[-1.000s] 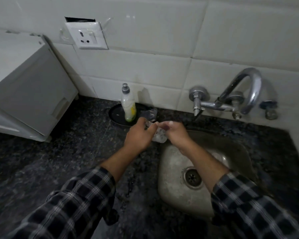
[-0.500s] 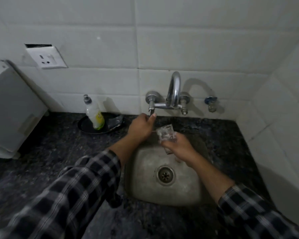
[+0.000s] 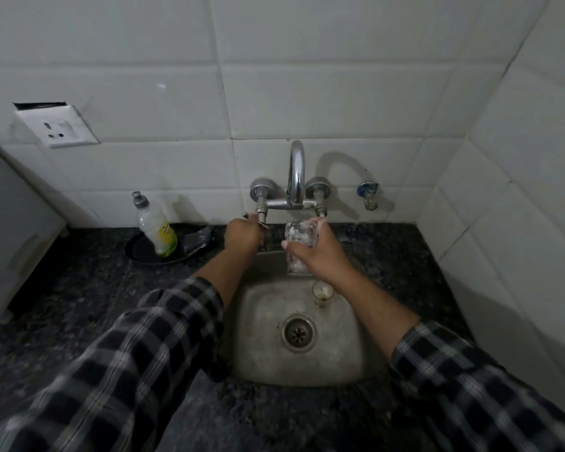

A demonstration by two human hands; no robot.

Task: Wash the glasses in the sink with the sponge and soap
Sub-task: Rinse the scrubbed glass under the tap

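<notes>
In the head view the right hand (image 3: pixel 317 252) grips an upright clear glass (image 3: pixel 299 238), foamy inside, over the back of the steel sink (image 3: pixel 265 353) under the tap (image 3: pixel 296 171), while the left hand (image 3: pixel 243 234) just beside it curls its fingers round the left tap handle (image 3: pixel 261 214). Below the right wrist a second glass (image 3: pixel 322 292) stands in the sink with a little foam in it. Left of the left hand, on the dark desk (image 3: pixel 79 288), a black tray (image 3: pixel 137 254) holds a standing soap bottle (image 3: pixel 157 228) and a crumpled grey item (image 3: pixel 198 238) I cannot identify.

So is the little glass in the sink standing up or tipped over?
Standing up: the little glass shows its round rim on top, base below.
</notes>
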